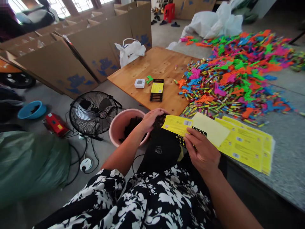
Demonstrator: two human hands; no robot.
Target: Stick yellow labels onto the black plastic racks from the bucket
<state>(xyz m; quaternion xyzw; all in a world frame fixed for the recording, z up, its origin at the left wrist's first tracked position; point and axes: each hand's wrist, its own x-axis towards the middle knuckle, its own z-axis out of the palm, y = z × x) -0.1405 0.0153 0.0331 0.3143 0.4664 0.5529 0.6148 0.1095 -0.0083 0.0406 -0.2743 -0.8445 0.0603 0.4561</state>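
Observation:
My right hand (pixel 202 149) pinches a yellow printed card (pixel 178 124) with a barcode between thumb and fingers. A black perforated strip (pixel 199 131) shows behind the card, close to those fingers. My left hand (pixel 152 119) is closed beside the card's left end, around something dark that I cannot make out. On the wooden board lies a stack of black slotted pieces (pixel 156 97) with a yellow card (pixel 157 87) across it. Yellow printed sheets (pixel 250 146) and a pale yellow sheet (pixel 211 128) lie to the right of my right hand.
A pink tub (pixel 114 127) of dark pieces stands left of my lap, next to a black floor fan (pixel 95 114). Colourful toy guns and small tubes form a heap (pixel 238 73) at right. A white device (pixel 139 83) rests on the wooden board (pixel 164 60). Cardboard boxes (pixel 90 54) stand behind.

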